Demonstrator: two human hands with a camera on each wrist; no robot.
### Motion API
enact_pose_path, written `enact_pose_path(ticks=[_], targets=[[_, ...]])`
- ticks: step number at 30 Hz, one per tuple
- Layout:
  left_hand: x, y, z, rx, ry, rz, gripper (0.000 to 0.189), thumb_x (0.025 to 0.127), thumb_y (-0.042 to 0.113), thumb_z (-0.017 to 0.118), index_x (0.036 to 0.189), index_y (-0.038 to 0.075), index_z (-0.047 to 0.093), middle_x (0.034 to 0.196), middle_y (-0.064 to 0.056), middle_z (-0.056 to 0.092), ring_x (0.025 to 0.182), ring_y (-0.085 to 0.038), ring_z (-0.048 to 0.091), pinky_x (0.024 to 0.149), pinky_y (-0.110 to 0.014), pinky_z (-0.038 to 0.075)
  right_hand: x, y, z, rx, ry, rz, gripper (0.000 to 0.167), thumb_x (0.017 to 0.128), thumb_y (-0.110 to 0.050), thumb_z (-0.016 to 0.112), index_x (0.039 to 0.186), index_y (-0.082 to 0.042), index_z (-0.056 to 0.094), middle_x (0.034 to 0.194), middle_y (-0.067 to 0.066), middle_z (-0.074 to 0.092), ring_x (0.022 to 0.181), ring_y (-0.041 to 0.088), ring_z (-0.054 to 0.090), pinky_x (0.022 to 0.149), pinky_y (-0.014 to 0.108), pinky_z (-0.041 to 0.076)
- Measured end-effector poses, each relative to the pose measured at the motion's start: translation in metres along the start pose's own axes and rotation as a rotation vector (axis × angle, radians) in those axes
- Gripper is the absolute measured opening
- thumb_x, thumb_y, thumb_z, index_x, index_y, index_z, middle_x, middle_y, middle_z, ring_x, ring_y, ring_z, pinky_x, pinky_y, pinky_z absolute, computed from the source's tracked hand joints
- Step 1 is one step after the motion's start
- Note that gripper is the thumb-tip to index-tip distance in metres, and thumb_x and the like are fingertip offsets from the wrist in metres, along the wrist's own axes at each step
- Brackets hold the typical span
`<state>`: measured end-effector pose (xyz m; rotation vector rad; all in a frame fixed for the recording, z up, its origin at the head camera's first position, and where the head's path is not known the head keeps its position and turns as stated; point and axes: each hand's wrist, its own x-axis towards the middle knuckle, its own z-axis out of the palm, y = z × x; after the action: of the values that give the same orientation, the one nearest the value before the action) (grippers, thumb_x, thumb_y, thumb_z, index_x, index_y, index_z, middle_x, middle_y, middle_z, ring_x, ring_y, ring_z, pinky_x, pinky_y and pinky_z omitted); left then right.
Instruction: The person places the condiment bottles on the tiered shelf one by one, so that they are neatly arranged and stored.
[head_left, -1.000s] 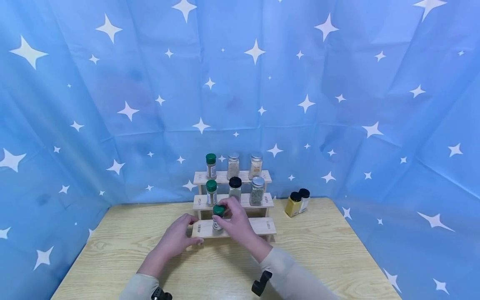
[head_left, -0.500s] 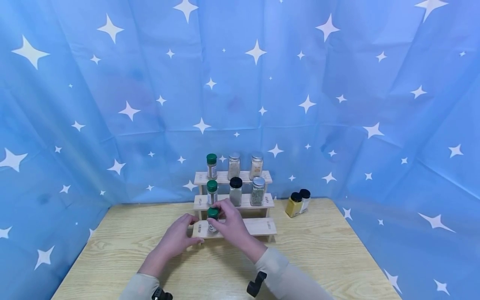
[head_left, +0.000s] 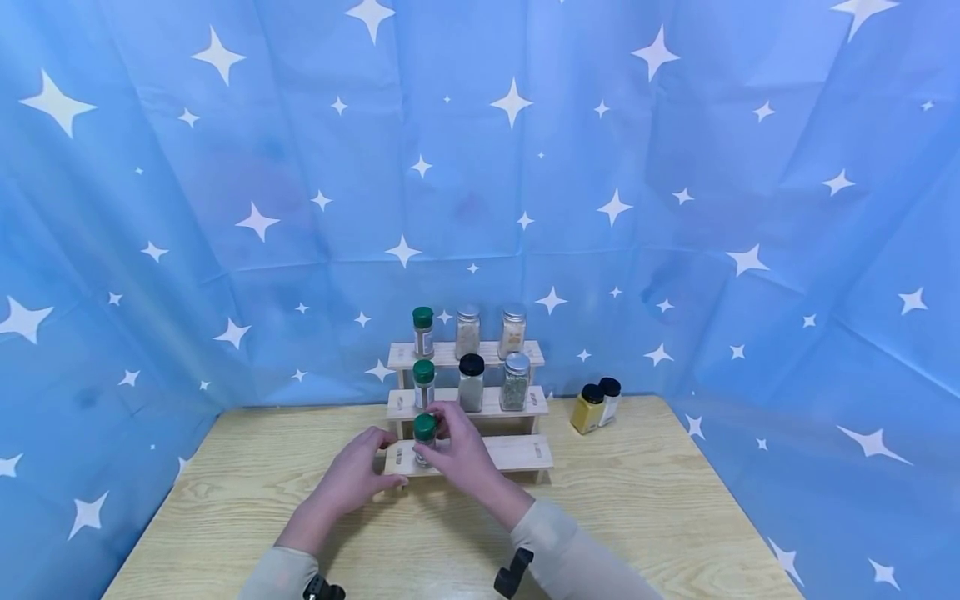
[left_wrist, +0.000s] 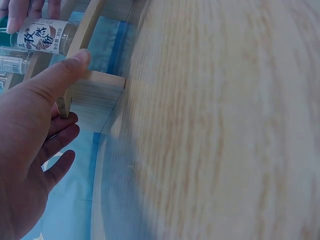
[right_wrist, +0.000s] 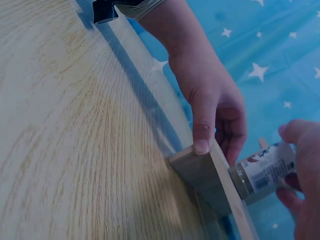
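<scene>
A three-step wooden spice rack [head_left: 517, 452] stands on the table. My left hand [head_left: 351, 477] grips the left end of its lowest shelf; in the left wrist view the thumb [left_wrist: 75, 64] lies along the front edge, with fingers behind the board. My right hand [head_left: 468, 458] holds a green-capped spice jar [head_left: 424, 428] upright at the left of that shelf, thumb in front and fingers behind. The jar's white label [left_wrist: 42, 36] shows in the left wrist view. In the right wrist view the jar's base [right_wrist: 242, 181] meets the shelf, and part of the right hand [right_wrist: 311, 175] is cut off.
The middle shelf bears a green-capped jar [head_left: 423, 385], a black-capped jar [head_left: 471, 383] and a silver-capped jar [head_left: 515, 383]. Three more jars line the top shelf [head_left: 401, 354]. Right of the rack stand a yellow jar [head_left: 587, 410] and a white jar [head_left: 609, 402]. A starry curtain [head_left: 480, 192] hangs behind.
My right hand has moved the green-capped jar a little left along the lowest shelf, mostly in the first half second. My left hand has stayed at the shelf's end.
</scene>
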<state>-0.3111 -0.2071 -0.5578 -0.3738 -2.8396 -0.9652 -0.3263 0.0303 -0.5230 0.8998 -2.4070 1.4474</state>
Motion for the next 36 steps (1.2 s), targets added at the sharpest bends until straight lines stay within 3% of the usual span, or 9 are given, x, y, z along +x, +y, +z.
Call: enact_pose_path(ticks=[5, 11, 20, 29, 36], targets=[[0.0, 0.0, 0.0, -0.001, 0.004, 0.005, 0.069, 0.082, 0.032, 0.101, 0.137, 0.008, 0.069, 0.132, -0.004, 0.07, 0.126, -0.031, 0.068, 0.112, -0.055, 0.057, -0.006, -0.001, -0.006, 0.006, 0.011, 0.041, 0.061, 0.097, -0.019, 0.089, 0.147, -0.012, 0.055, 0.124, -0.004, 0.063, 0.111, 0.015, 0.066, 0.099, 0.043, 0.064], [0.0, -0.001, 0.002, 0.002, 0.004, 0.007, 0.07, 0.082, 0.033, 0.101, 0.138, 0.008, 0.069, 0.132, -0.003, 0.07, 0.126, -0.03, 0.068, 0.111, -0.054, 0.057, -0.02, -0.001, -0.023, -0.035, 0.039, 0.073, 0.059, 0.098, -0.025, 0.089, 0.145, -0.011, 0.056, 0.128, 0.002, 0.064, 0.116, 0.021, 0.066, 0.101, 0.043, 0.062], [0.0, -0.004, 0.003, 0.002, -0.005, -0.005, 0.072, 0.082, 0.035, 0.101, 0.14, 0.009, 0.068, 0.135, -0.003, 0.069, 0.127, -0.029, 0.067, 0.113, -0.053, 0.057, -0.045, 0.009, -0.059, -0.07, 0.117, 0.111, 0.05, 0.095, -0.017, 0.091, 0.135, -0.015, 0.062, 0.123, -0.004, 0.064, 0.115, 0.022, 0.067, 0.099, 0.042, 0.063], [0.001, -0.005, 0.003, -0.006, -0.001, -0.004, 0.073, 0.082, 0.036, 0.101, 0.141, 0.008, 0.067, 0.136, -0.003, 0.069, 0.128, -0.029, 0.067, 0.113, -0.053, 0.056, -0.065, 0.028, -0.095, -0.108, 0.259, -0.009, 0.047, 0.089, -0.002, 0.093, 0.126, -0.007, 0.065, 0.116, 0.002, 0.065, 0.106, 0.034, 0.068, 0.089, 0.049, 0.066], [0.001, -0.004, 0.002, -0.009, -0.007, -0.015, 0.074, 0.082, 0.037, 0.101, 0.142, 0.009, 0.067, 0.136, -0.003, 0.069, 0.129, -0.029, 0.067, 0.113, -0.053, 0.057, -0.078, 0.041, -0.129, -0.155, 0.343, 0.047, 0.043, 0.091, -0.001, 0.09, 0.125, -0.004, 0.064, 0.117, 0.005, 0.065, 0.107, 0.035, 0.068, 0.088, 0.056, 0.065]])
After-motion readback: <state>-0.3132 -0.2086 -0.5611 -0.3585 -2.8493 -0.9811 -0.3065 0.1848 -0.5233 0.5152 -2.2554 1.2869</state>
